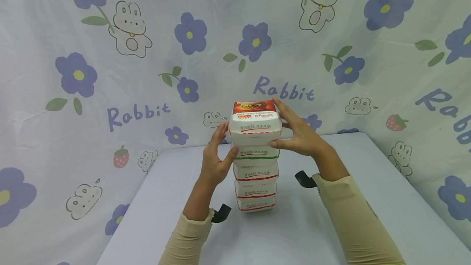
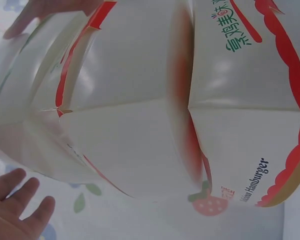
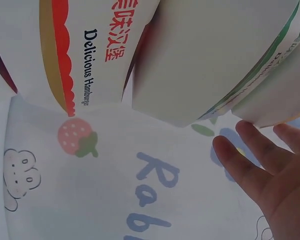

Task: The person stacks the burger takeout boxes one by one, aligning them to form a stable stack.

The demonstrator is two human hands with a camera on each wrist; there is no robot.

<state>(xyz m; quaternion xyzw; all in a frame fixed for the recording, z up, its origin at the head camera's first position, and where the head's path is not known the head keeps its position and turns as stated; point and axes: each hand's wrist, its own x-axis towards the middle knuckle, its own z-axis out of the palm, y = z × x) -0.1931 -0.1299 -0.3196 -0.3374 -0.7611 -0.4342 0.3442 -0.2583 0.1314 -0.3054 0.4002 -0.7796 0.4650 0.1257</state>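
Several white paper hamburger boxes stand in one slightly uneven stack. The top box (image 1: 254,128) has a red lid with a burger picture. Just under it is a box with a green wavy line (image 1: 257,153); red lines mark the lower boxes (image 1: 256,191). My left hand (image 1: 216,159) is at the left side of the upper boxes, thumb near the front corner, fingers extended. On the other side, my right hand (image 1: 302,136) spans the top box's right side, with its thumb low at the front and a finger at the top corner. Both wrist views show spread fingers beside the box walls (image 2: 125,145).
The stack stands on a white-covered table (image 1: 305,232). Close behind hangs a pale curtain (image 1: 206,72) printed with rabbits, purple flowers and strawberries. A black wrist mount (image 1: 221,213) sticks out from the left sleeve, another black mount (image 1: 305,179) from the right.
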